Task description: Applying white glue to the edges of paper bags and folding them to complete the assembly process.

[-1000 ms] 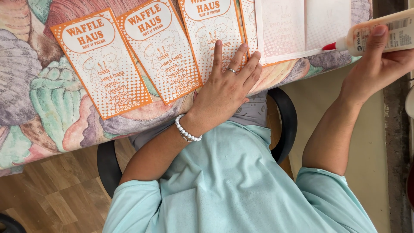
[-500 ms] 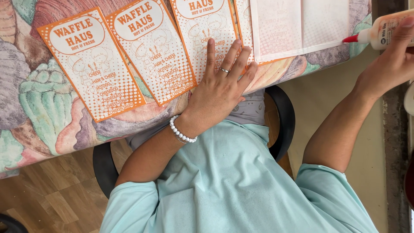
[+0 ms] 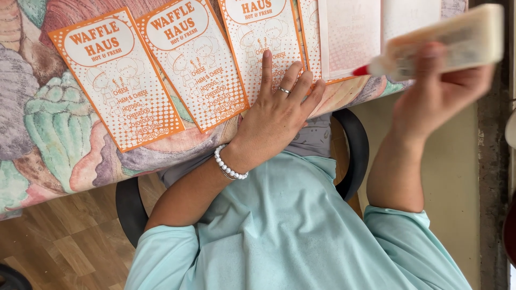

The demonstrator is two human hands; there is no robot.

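One item held: glue bottle (image 3: pixel 446 40), cream, blurred
Axis: lengthwise sideways, red tip (image 3: pixel 361 70) beyond the fingers toward the menu cards (image 3: pixel 196 64)
Right hand (image 3: pixel 438 91): closed around bottle
Left hand (image 3: pixel 277 110): flat, fingers spread, on a card

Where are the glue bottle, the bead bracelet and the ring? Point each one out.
glue bottle (image 3: pixel 446 40), head view, middle of its pale body.
bead bracelet (image 3: pixel 228 167), head view, white beads at the wrist.
ring (image 3: pixel 284 90), head view, the band on a finger of the left hand (image 3: pixel 274 115).

Clad in a pale mint short-sleeved shirt (image 3: pixel 301 236), sleeve hems (image 3: pixel 398 215) loose above the elbows. White bead bracelet (image 3: pixel 230 167) circling the left wrist; thin silver ring (image 3: pixel 284 90) at twelve o'clock from it.
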